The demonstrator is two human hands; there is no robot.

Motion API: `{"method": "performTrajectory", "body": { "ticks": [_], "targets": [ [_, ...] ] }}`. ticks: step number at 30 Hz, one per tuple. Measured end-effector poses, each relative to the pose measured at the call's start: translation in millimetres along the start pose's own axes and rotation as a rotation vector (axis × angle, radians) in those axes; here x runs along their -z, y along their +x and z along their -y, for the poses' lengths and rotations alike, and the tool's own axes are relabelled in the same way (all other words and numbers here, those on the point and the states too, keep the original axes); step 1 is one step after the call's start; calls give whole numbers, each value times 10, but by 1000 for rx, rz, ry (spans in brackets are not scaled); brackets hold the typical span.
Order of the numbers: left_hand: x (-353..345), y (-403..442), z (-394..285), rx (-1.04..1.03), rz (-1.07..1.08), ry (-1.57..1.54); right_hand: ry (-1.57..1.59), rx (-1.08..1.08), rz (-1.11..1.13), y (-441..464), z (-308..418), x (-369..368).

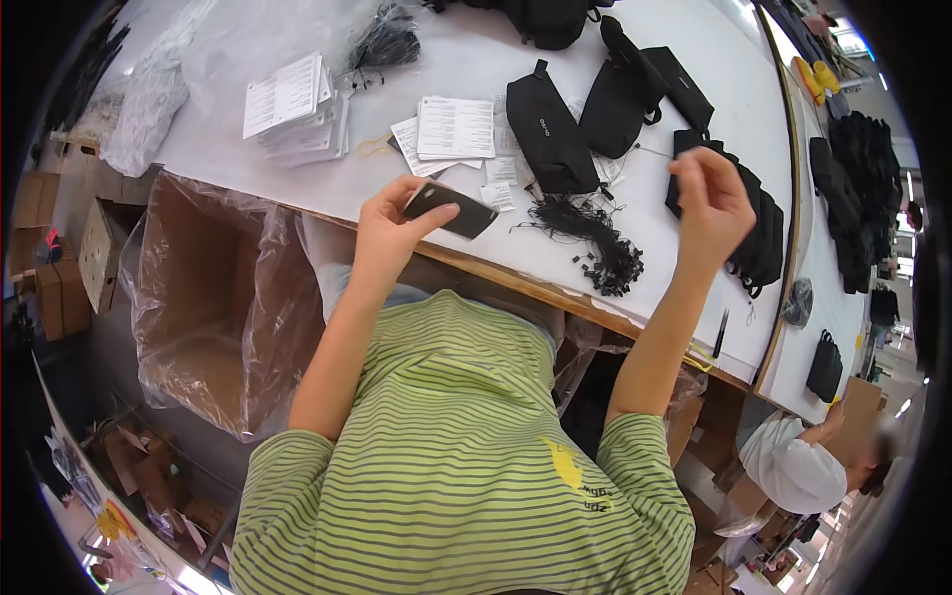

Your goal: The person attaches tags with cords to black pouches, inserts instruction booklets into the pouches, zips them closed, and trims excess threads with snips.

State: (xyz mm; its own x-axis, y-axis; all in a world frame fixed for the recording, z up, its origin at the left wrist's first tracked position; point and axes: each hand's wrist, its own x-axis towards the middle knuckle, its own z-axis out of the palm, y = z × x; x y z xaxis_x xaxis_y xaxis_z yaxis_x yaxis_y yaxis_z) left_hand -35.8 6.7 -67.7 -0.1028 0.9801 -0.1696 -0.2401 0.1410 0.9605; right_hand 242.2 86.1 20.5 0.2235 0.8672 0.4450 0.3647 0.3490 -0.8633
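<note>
My left hand [397,223] holds a dark rectangular tag [458,210] between thumb and fingers, just over the table's front edge. My right hand [710,203] is raised at the right with its fingertips pinched together. A thin string [654,152] runs leftward from those fingertips, with a small dark end. Between the hands lies a tangled bunch of black tag strings [607,248]. Behind it is a black pouch [551,134] with a small light logo. Printed white cards [454,127] lie in a pile beyond my left hand.
A taller stack of printed cards [290,104] stands farther left. More black pouches [617,107] lie behind, and a row of them [756,223] sits at the right. Below the table's edge is a plastic-lined carton [198,288]. Another person [798,461] is at the far right.
</note>
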Motion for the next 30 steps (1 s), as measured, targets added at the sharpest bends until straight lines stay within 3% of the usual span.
{"method": "performTrajectory", "body": {
  "ticks": [2,4,7,10,12,21,25,30],
  "targets": [
    [-17,-28,-38,-28,-26,-73,147,-57,-15,-72,112,39],
    [-67,-74,-124,67,39,-210,284,-37,130,-240,191,-89],
    [-146,-119,-130,159,109,-369,635,-384,319,-496,228,-180],
    [-256,-169,-239,179,125,-364,689,-589,456,-721,206,-319],
    [-255,-174,-152,93,106,-244,600,-575,417,-827,223,-411],
    [-456,-388,-340,-290,14,348,158,-126,296,-1032,303,-622],
    [-450,-400,-350,-339,27,427,86,52,225,-1071,275,-627],
    [-473,-411,-357,-316,45,422,75,88,226,-1072,244,-612]
  ]
}}
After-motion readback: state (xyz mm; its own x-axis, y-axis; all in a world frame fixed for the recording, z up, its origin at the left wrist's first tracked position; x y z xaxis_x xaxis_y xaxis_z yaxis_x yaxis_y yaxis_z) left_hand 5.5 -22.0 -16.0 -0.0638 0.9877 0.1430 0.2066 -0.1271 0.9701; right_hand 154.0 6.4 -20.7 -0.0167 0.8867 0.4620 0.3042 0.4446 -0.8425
